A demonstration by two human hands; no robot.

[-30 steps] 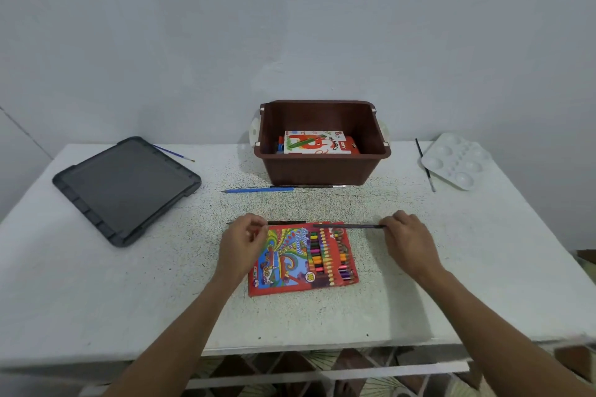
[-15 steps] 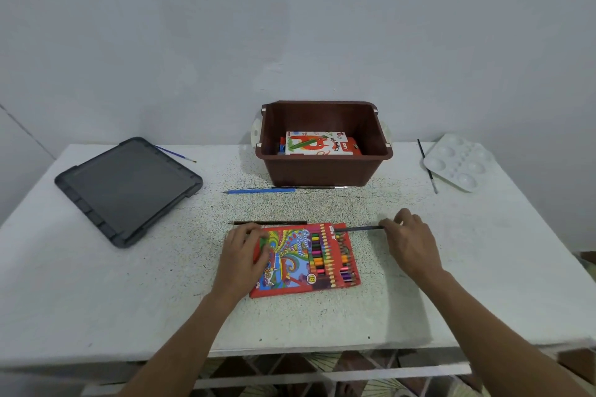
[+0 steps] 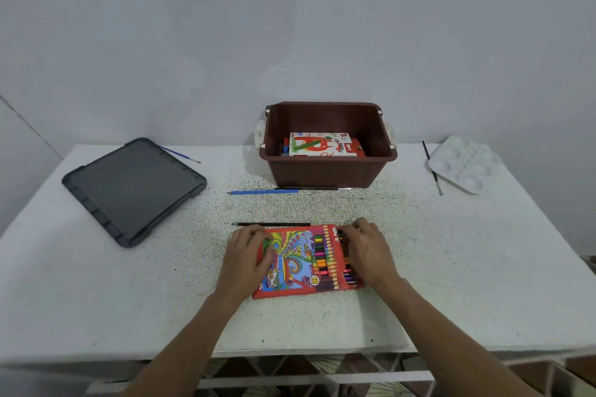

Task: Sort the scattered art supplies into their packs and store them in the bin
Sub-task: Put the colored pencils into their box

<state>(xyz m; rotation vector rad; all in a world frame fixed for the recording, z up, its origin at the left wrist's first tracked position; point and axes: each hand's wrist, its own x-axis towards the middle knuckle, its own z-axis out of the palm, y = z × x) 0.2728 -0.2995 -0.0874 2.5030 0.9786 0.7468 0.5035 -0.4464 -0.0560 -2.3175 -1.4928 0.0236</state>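
Note:
A red colour pencil pack [image 3: 301, 263] lies flat on the white table [image 3: 129, 293] in front of me. My left hand [image 3: 246, 256] presses on its left end with fingers laid flat. My right hand [image 3: 367, 251] covers its right end, fingers curled at the top right corner over a dark pencil that is almost hidden. A black pencil [image 3: 271, 224] lies just behind the pack. Further back are a blue pencil [image 3: 263, 192] and a thin brush [image 3: 311, 188], in front of the brown bin [image 3: 329, 171]. An oil pastels box [image 3: 321, 145] lies inside the bin.
A dark grey lid [image 3: 134, 190] lies at the left with a blue-handled brush [image 3: 180, 155] behind it. A white paint palette [image 3: 464, 164] and a black brush [image 3: 432, 167] sit at the back right. A wall stands behind the table.
My right hand moved left with the dark pencil, from beside the pack onto its right end. My left hand slid from the pack's top left corner down onto its left end.

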